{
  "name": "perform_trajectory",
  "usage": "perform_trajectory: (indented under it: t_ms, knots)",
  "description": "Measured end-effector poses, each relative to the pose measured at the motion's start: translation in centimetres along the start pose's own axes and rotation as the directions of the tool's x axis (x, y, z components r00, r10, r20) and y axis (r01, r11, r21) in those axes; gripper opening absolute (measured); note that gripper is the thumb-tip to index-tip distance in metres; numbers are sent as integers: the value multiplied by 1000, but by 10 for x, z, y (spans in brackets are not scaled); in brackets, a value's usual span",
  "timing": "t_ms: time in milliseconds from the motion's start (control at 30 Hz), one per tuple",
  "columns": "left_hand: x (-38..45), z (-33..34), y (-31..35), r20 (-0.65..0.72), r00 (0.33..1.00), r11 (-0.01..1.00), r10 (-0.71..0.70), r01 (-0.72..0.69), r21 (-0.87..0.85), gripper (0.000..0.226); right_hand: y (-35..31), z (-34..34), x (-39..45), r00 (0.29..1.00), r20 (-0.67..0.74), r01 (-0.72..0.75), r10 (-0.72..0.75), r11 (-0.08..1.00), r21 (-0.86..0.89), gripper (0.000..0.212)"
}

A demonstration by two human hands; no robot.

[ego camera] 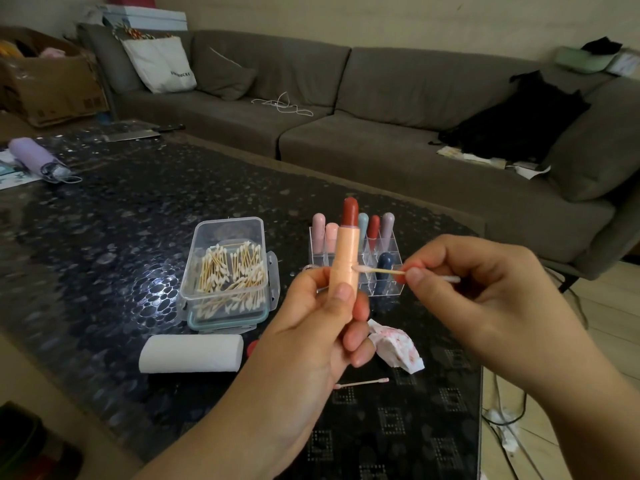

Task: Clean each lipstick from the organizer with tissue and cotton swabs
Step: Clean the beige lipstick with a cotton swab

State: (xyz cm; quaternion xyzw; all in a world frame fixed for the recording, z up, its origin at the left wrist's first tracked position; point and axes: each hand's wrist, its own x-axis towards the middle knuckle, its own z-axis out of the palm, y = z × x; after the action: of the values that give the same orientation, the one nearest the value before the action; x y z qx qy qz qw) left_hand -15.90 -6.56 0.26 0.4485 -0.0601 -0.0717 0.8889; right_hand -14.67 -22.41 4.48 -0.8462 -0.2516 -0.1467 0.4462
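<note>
My left hand (322, 317) grips an uncapped lipstick (344, 251) upright, a peach tube with a dark red bullet on top. My right hand (485, 289) pinches a cotton swab (381, 270) by its stick, and the swab's white tip touches the side of the peach tube. Behind them stands the clear organizer (391, 252) with several capped lipsticks in its cells. A clear box of cotton swabs (230, 271) sits to the left. A white tissue roll (190, 353) lies near the table's front.
A crumpled, pink-stained tissue (398, 344) and a used pink-tipped swab (362, 382) lie on the dark pebble-patterned table (121, 209). A small red cap (252, 348) peeks out beside the roll. A purple folded umbrella (34, 161) lies far left. A grey sofa (346, 109) runs behind the table.
</note>
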Motion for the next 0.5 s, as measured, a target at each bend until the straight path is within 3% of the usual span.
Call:
perform_trajectory:
  t_ms: [200, 500]
  knots:
    - [-2, 2, 2, 32, 999, 998, -7, 9, -68, 14, -2, 4, 2, 999, 44, -9, 8, 1000, 17, 15]
    - [-3, 3, 5, 75, 997, 993, -35, 44, -112, 18, 2, 5, 5, 999, 42, -30, 27, 997, 72, 19]
